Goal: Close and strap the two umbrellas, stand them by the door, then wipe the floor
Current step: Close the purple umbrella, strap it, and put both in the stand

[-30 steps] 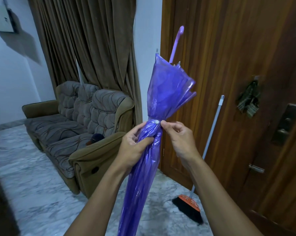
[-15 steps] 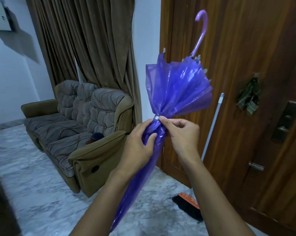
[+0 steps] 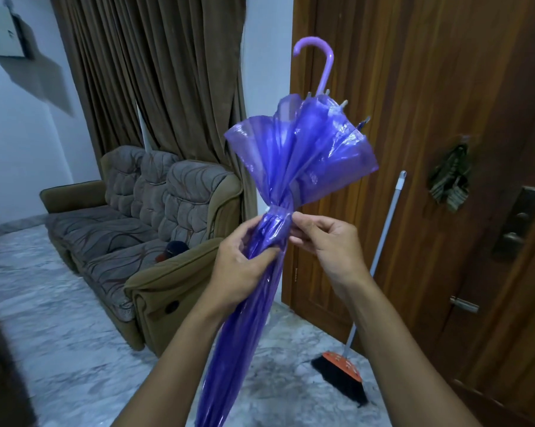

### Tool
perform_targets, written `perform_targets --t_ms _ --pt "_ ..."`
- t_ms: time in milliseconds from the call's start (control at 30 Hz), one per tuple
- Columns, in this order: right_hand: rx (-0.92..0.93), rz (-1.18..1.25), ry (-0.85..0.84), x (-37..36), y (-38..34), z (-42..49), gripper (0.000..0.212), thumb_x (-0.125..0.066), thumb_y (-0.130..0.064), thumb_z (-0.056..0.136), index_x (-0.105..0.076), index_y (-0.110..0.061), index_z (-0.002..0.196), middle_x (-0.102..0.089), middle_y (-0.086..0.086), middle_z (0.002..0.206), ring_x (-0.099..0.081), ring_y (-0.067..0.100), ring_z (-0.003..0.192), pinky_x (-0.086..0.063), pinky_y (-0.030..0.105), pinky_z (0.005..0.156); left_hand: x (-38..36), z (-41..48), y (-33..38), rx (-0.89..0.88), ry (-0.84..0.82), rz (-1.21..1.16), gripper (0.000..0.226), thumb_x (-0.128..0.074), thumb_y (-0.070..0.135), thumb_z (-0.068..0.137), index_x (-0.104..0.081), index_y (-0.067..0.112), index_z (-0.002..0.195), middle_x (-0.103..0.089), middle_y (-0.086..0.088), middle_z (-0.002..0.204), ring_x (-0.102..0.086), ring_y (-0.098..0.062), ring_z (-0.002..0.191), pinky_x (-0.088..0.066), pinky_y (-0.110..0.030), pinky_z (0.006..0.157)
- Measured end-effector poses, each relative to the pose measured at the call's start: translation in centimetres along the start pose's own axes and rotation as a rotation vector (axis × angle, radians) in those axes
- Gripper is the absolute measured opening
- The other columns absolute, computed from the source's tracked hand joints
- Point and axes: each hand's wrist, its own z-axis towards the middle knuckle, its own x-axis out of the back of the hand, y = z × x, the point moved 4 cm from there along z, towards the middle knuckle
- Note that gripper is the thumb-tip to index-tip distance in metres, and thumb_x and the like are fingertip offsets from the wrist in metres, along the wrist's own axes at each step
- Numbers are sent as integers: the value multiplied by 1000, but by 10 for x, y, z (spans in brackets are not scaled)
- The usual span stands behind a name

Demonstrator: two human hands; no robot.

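A closed purple see-through umbrella (image 3: pixel 294 155) stands upright in front of me, curved handle up, tip below the frame. A strap (image 3: pixel 277 211) cinches its canopy at the middle, with the fabric flaring out above. My left hand (image 3: pixel 244 263) is wrapped around the folded canopy just below the strap. My right hand (image 3: pixel 324 238) pinches the strap's end at the umbrella's right side. A second umbrella is not in view.
A wooden door (image 3: pixel 429 149) fills the right side, with a cloth (image 3: pixel 449 177) hanging on it. A broom (image 3: pixel 380 272) leans against the door, its black bristles on the marble floor (image 3: pixel 59 334). A brown sofa (image 3: pixel 143 229) and curtains (image 3: pixel 155 75) stand at left.
The umbrella has turned in my hands, so the curved handle now shows its full hook and the upper canopy flares wider. My right fingers moved from the strap's snap to the right side.
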Motion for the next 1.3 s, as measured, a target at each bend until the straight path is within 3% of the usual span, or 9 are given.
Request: perform_targets --t_ms 133,200,367,467,600,733,900,1100,1300 --pt "10 -12 53 3 6 0 10 -76 -18 82 -78 -9 86 -77 10 84 -69 16 78 -58 30 82 -1 1 -5 39 -41 -140 54 -74 3 74 -59 16 125 -71 8 110 -66 -2 101 -47 -12 84" --pt "-2 -18 71 3 7 -2 21 -81 -30 74 -79 -11 85 -76 10 87 -65 18 79 -54 32 77 -5 0 -7 64 -71 -245 51 -72 -1 76 -60 18 121 -73 6 108 -67 -5 99 -50 -15 84" --pt "-65 83 66 1 4 -8 7 -77 -15 82 -78 -8 84 -78 12 88 -73 17 77 -56 24 62 -11 -2 -8 230 -270 -513 50 -66 6 79 -60 14 129 -70 -7 112 -69 -14 84 -57 -24 75" --pt "-20 100 154 2 -1 -7 11 -80 -10 79 -77 -1 86 -78 13 85 -73 17 74 -57 25 61 -7 6 -5 157 -195 -178 52 -75 22 78 -62 21 127 -57 -10 128 -68 -17 98 -53 -20 87" --pt "49 83 257 -2 -1 -4 10 -84 -9 75 -78 -2 80 -77 11 75 -70 13 65 -55 21 58 -12 0 13 -153 121 351 36 -69 13 86 -60 19 120 -59 0 115 -61 -8 100 -47 -14 88" --pt "133 -56 330 -1 -2 -4 15 -88 -18 70 -80 -8 78 -76 5 70 -71 11 65 -57 23 63 -18 -3 18 -185 103 418 39 -56 19 89 -58 16 128 -64 5 121 -58 -3 110 -44 -18 97" --pt "174 -181 279 1 -3 -2 14 -85 -21 75 -80 -12 84 -77 -1 75 -74 9 73 -58 24 68 -27 -6 15 -60 -41 459 59 -70 41 79 -44 31 131 -58 17 120 -56 3 108 -46 -20 92" --pt "181 -109 83 1 -3 5 15 -70 -9 89 -75 -1 100 -77 7 83 -75 16 77 -60 24 69 -18 2 6 45 18 65 45 -69 6 86 -51 23 124 -69 1 111 -68 -1 95 -53 -16 83" --pt "145 -103 154 13 3 7 6 -74 -16 86 -79 -14 90 -78 1 90 -70 5 85 -52 19 78 -15 1 0 117 -36 -226 41 -64 -3 88 -54 3 127 -72 -2 102 -71 -7 83 -54 -17 71"
